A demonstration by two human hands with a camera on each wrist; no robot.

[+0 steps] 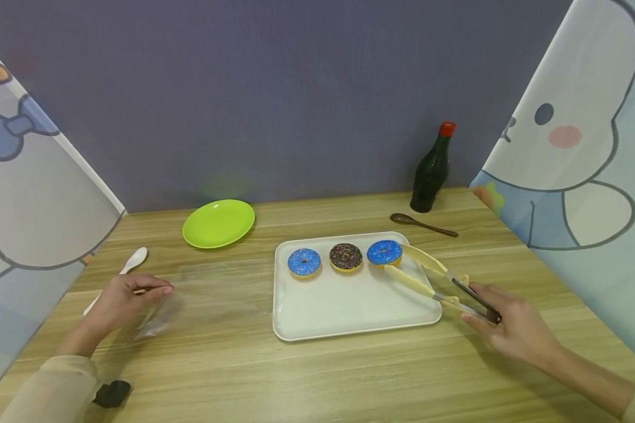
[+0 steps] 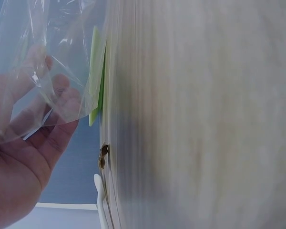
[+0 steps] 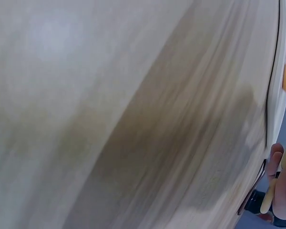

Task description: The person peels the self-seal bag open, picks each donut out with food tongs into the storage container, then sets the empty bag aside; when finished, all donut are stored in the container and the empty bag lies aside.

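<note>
In the head view, my left hand (image 1: 122, 302) pinches the edge of a clear plastic bag (image 1: 217, 294) between thumb and fingers, left of a white tray (image 1: 349, 317). The left wrist view has the see-through bag (image 2: 69, 43) in front of the fingers. Food tongs (image 1: 414, 283) with cream tips are in my right hand (image 1: 518, 326). Their tips stand on either side of the blue-iced doughnut (image 1: 384, 252) at the tray's right. Left of it on the tray lie a chocolate sprinkled doughnut (image 1: 346, 257) and another blue-iced doughnut (image 1: 304, 262).
A lime-green plate (image 1: 219, 224) lies at the back left, and a white spoon (image 1: 136, 258) lies partly behind my left hand. Toward the back right are a brown spoon (image 1: 423, 224) and a dark, red-capped bottle (image 1: 431, 170). Walls border the table's back and sides.
</note>
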